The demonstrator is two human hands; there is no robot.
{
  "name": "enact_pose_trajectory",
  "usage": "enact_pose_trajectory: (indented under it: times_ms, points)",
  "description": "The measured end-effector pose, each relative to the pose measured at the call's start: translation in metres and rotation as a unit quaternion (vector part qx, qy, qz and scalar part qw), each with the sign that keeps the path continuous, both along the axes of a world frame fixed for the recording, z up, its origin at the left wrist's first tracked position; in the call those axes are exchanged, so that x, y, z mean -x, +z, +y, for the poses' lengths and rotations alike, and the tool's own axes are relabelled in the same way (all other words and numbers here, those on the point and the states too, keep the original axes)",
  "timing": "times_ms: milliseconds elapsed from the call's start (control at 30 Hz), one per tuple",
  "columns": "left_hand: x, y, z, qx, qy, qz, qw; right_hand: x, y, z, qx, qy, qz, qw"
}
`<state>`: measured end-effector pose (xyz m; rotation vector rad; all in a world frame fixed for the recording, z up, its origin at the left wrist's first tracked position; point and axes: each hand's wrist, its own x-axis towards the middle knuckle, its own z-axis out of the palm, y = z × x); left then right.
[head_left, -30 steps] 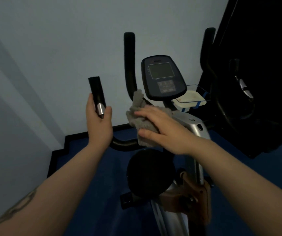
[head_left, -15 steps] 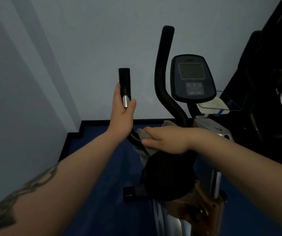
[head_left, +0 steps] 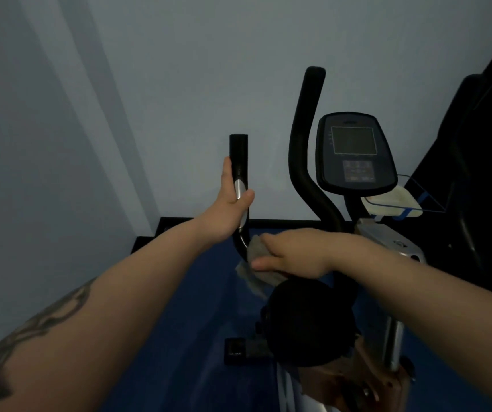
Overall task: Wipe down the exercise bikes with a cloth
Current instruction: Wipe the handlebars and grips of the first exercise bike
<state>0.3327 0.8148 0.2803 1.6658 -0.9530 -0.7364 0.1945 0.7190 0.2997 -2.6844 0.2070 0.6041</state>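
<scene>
An exercise bike stands before me, with a grey console (head_left: pixel 355 153) on its post and black curved handlebars. My left hand (head_left: pixel 228 206) grips the upright left handlebar (head_left: pixel 239 153) around its silver sensor strip. My right hand (head_left: pixel 292 252) holds a grey cloth (head_left: pixel 255 264) wrapped on the low bend of that same handlebar, just below my left hand. A taller black handlebar (head_left: pixel 305 150) rises to the right of it. The black seat (head_left: pixel 307 319) sits under my right wrist.
A pale wall fills the back and left, meeting a blue floor (head_left: pixel 185 337) edged with black skirting. A second dark machine (head_left: pixel 482 185) stands close at the right. A white tray (head_left: pixel 390 200) hangs behind the console. A brown part (head_left: pixel 366 379) sits low on the frame.
My right hand slid the cloth leftward and down, from near the console post to the low bend of the left handlebar. My left hand kept its grip. The view shifted left.
</scene>
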Motion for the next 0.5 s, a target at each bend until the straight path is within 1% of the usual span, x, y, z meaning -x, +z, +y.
enact_pose_trajectory:
  times_ms: [33,100,133,167,200,300,333,367,400,433,500]
  points:
    - [0.000,0.000,0.000,-0.003,0.000,-0.005,1.000,-0.008,-0.001,0.007,-0.034,-0.018,-0.025,0.999]
    - [0.002,0.002,0.000,-0.009,0.000,-0.013,1.000,-0.016,-0.005,0.017,-0.138,-0.080,-0.077,0.984]
    - [0.002,0.002,0.000,-0.009,0.000,-0.015,1.000,-0.016,-0.009,0.018,-0.153,-0.099,-0.098,0.978]
    - [0.003,0.002,0.000,-0.008,0.002,-0.016,1.000,-0.012,-0.012,0.016,-0.139,-0.101,-0.105,0.980]
    - [0.003,0.002,0.001,-0.009,0.003,-0.016,1.000,-0.008,-0.013,0.012,-0.113,-0.093,-0.093,0.985]
    - [0.001,0.002,0.002,-0.021,-0.007,-0.011,1.000,0.004,-0.011,0.002,-0.063,-0.045,-0.006,0.997]
    - [0.000,0.002,0.002,-0.022,-0.011,-0.011,1.000,0.003,-0.009,0.000,-0.044,-0.032,0.011,0.998]
    - [-0.001,0.002,0.002,-0.022,-0.015,-0.013,1.000,-0.001,-0.007,0.002,-0.029,-0.024,0.008,0.999]
    - [-0.002,0.002,0.001,-0.024,-0.017,-0.013,0.999,-0.007,-0.005,0.006,-0.028,-0.025,-0.009,0.999]
    - [-0.003,0.003,0.001,-0.026,-0.017,-0.012,0.999,-0.013,-0.005,0.012,-0.049,-0.039,-0.030,0.998]
    - [-0.005,0.004,0.000,-0.035,-0.015,0.002,0.999,-0.024,-0.007,0.023,-0.134,-0.097,-0.058,0.985]
